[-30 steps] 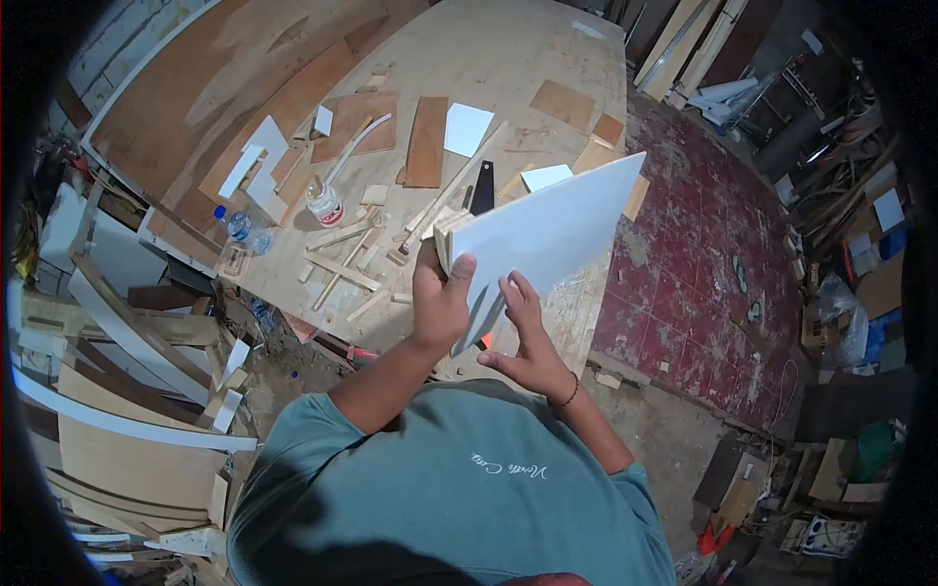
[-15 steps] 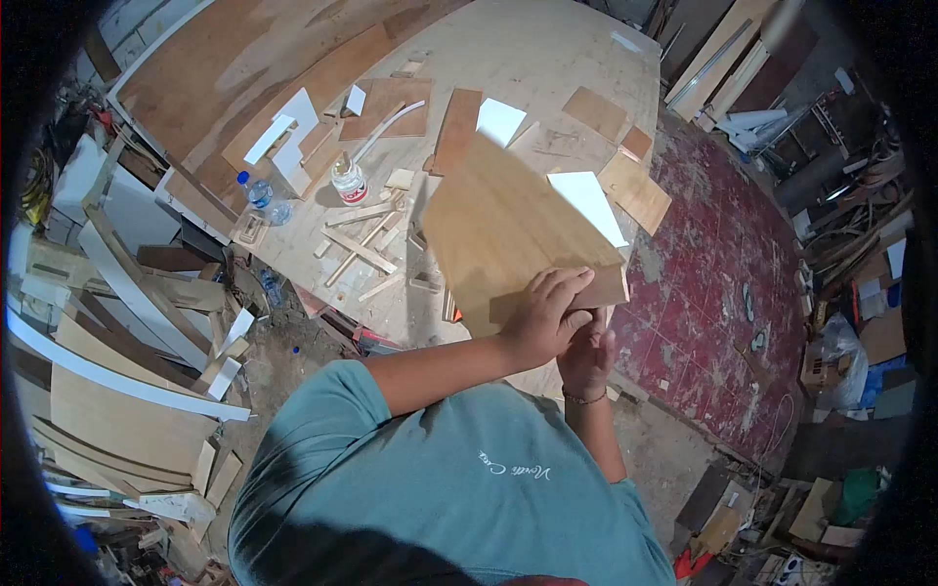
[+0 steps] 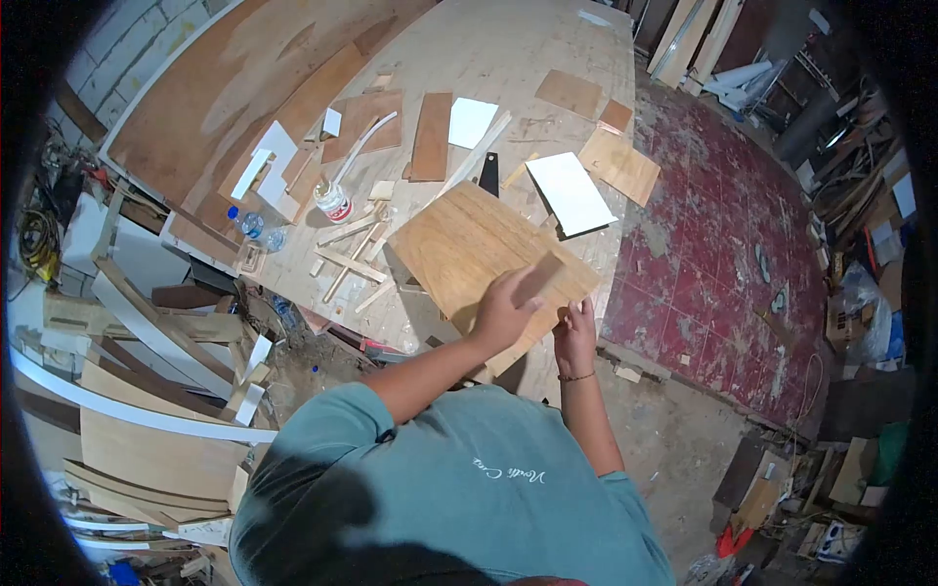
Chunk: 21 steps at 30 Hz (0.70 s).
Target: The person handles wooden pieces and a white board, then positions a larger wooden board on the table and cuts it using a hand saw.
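A rectangular wooden board with visible grain is tilted in front of my body, over the near part of the workbench. My left hand is closed on a small flat wooden piece, slightly blurred, held over the board's lower right area. At the board's near right edge, my right hand grips it with curled fingers; a bracelet circles that wrist. Past the board lie a white panel and a black tool blade, its other end covered by the board.
On the workbench are a glue bottle, a water bottle, several thin wood strips, a brown board and a plywood offcut. Curved wooden frames stand to the left. Red flooring lies right.
The small wooden piece has come away from the board's right edge in my left hand and moved left. The board has turned and lowered, uncovering the black blade and more of the white panel.
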{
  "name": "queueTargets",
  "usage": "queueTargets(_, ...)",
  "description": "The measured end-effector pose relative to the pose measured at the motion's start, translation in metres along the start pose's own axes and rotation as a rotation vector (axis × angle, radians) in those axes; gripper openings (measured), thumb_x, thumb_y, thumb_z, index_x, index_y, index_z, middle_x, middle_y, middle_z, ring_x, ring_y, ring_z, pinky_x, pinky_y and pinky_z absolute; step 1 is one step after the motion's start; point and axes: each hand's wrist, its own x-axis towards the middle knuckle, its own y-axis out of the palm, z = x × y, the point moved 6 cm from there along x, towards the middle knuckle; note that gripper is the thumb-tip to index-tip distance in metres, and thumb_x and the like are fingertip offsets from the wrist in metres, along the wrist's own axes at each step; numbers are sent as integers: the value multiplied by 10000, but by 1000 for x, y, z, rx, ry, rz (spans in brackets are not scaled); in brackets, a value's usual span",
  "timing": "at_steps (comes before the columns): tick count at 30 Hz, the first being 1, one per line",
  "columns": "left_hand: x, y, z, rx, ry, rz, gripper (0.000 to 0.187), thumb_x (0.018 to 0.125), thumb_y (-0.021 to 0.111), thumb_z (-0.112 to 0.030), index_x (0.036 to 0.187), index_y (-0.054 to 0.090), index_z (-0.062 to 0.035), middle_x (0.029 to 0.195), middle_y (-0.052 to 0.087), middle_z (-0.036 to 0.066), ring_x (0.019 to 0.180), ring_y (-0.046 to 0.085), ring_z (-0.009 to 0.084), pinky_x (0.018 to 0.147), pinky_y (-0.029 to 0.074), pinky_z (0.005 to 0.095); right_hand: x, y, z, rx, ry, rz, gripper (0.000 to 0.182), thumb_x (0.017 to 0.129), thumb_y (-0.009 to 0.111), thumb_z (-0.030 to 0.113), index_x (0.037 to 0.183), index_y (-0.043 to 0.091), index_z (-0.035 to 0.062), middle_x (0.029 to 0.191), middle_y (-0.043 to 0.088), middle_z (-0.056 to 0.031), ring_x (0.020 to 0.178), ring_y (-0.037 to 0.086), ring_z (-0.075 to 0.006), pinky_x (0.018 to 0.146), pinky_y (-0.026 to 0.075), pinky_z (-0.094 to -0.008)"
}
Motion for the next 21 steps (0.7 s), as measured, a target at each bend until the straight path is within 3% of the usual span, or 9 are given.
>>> queueTargets(3,-14,-12,44,-165,-152,-29,533,822,701,-132,1305,508,-15,1207,592,172,1098,582,302,948,460,369,22,-35,-31,-124,67,-139,220,939,476,68,1158,484,79,807,521,24,662,459,-38,546,362,-166)
queueTargets(7,-38,-40,86,-233,-259,-123,515,850,682,-101,1317,495,9,1229,591,151,1076,594,221,920,476,318,50,-76,-71,-25,143,-110,183,966,458,92,1138,499,48,865,557,-6,738,521,-87,638,442,-232)
queueTargets(9,-51,-52,99,-448,-421,-138,483,889,636,-90,1326,477,40,1234,591,134,1068,585,172,930,459,285,56,-83,-76,-35,179,-234,188,997,433,132,1132,508,26,940,588,-36,850,568,-139,757,480,-304)
queueTargets(12,-63,-69,108,-464,-521,-83,455,922,582,-84,1334,457,62,1215,599,116,1058,580,146,935,446,268,76,-98,-96,104,242,-363,213,1019,406,173,1139,511,32,1005,603,-66,929,583,-175,808,487,-327)
queueTargets(16,-75,-83,105,-571,-653,-86,421,965,521,-171,1328,476,36,1115,626,74,966,595,134,861,458,261,88,-93,-98,70,270,-284,242,1026,390,207,1139,512,31,1031,603,-77,929,584,-188,811,487,-331)
queueTargets(19,-82,-92,123,-685,-749,-146,347,988,489,-188,1264,528,19,1083,636,80,967,606,162,873,474,302,90,-96,-90,-115,236,-381,266,1030,382,233,1139,515,29,1065,603,-93,959,582,-200,826,485,-338)
queueTargets(21,-86,-96,127,-742,-786,-194,328,996,467,-195,1235,545,15,1072,642,91,945,616,176,860,486,309,94,-99,-75,-96,27,-334,267,1026,391,236,1124,519,22,1061,605,-98,974,579,-207,855,468,-347)
